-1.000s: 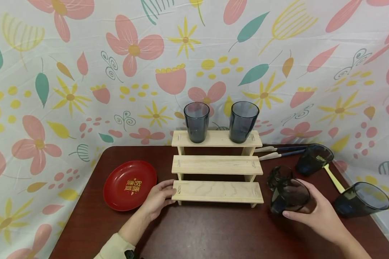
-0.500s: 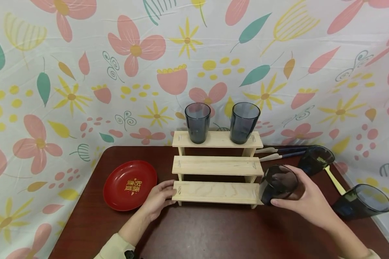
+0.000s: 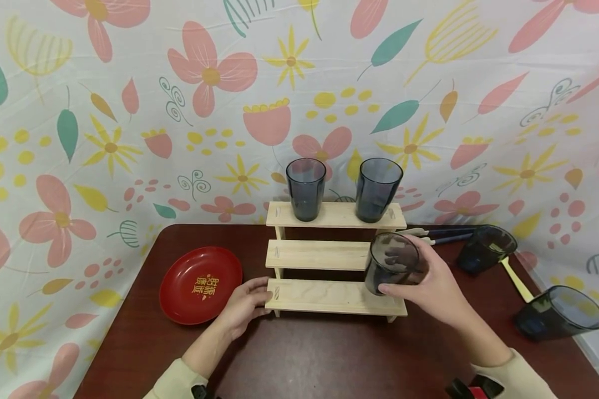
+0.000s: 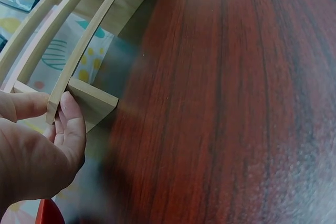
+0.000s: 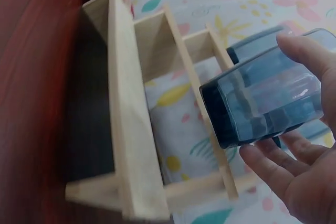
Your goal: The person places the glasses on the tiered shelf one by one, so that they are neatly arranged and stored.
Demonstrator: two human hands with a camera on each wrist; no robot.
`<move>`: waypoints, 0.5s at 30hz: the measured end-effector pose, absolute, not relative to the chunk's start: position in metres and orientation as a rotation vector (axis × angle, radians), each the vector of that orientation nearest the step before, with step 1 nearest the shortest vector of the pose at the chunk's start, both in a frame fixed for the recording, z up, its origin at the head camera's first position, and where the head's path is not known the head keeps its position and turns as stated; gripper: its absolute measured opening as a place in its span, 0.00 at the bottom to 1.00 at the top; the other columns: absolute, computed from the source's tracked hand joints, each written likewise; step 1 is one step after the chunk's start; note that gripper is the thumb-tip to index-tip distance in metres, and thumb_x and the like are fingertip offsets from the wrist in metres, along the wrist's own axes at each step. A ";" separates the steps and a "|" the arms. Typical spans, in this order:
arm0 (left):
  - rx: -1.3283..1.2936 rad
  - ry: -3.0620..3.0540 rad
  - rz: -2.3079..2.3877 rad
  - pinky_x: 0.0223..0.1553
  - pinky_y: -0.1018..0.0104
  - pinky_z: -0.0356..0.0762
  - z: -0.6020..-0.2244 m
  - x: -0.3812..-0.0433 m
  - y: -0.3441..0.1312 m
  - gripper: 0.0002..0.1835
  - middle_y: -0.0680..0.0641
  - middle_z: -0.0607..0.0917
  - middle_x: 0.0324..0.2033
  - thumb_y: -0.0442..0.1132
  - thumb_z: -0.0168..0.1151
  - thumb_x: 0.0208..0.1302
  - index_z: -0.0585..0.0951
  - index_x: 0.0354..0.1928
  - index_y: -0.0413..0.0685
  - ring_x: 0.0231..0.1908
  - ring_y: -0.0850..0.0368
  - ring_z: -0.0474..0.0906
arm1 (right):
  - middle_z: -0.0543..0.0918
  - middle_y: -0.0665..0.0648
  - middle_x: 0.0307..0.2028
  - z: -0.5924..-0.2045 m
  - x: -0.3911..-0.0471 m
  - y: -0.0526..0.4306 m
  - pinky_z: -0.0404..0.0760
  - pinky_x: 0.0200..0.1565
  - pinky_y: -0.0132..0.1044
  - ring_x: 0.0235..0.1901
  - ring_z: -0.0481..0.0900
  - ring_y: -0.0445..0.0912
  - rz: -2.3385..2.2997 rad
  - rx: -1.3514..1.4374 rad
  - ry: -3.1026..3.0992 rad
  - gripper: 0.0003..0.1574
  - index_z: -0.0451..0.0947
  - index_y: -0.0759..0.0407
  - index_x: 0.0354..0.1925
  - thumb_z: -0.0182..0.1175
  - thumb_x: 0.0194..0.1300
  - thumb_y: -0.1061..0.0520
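Background: a white cloth printed with pink, yellow and green flowers and leaves [image 3: 145,105]. In front of it is a dark red-brown wood-grain surface [image 3: 309,354].

Largest item on it: a three-tier stand [image 3: 333,213] of pale wood. To its left lies a red plate [image 3: 177,285] bearing gold Chinese characters [image 3: 206,288]; these sit sideways to the view and are too small to read with certainty.

The left hand [image 3: 244,307] pinches the left end of the lowest tier [image 3: 319,299]. The right hand [image 3: 431,280] grips a translucent dark tumbler [image 3: 378,271], thumb and fingers around its sides. That tumbler is at the stand's right end, hiding part of the middle tier [image 3: 319,254]; contact with the wood cannot be confirmed.

Two matching tumblers, a left one [image 3: 305,191] and a right one [image 3: 378,191], stand upright on the top tier. Two more, a rear one [image 3: 484,252] and a front one [image 3: 554,316], are on the surface at far right.

Smallest: blue-handled utensils [image 3: 451,239] behind the right hand, and a yellow utensil [image 3: 516,279] between the far-right tumblers.
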State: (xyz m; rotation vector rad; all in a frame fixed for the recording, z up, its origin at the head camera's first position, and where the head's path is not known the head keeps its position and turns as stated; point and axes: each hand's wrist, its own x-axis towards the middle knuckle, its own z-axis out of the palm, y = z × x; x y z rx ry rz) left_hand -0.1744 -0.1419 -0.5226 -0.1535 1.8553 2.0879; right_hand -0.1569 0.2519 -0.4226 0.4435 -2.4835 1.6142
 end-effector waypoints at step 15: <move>-0.142 1.852 2.090 0.41 0.61 0.81 -0.518 -0.173 -0.142 0.30 0.38 0.81 0.51 0.33 0.62 0.71 0.68 0.71 0.32 0.42 0.54 0.82 | 0.78 0.55 0.61 -0.416 -0.198 0.184 0.86 0.45 0.38 0.57 0.79 0.54 1.790 0.499 -2.373 0.60 0.64 0.45 0.76 0.84 0.50 0.60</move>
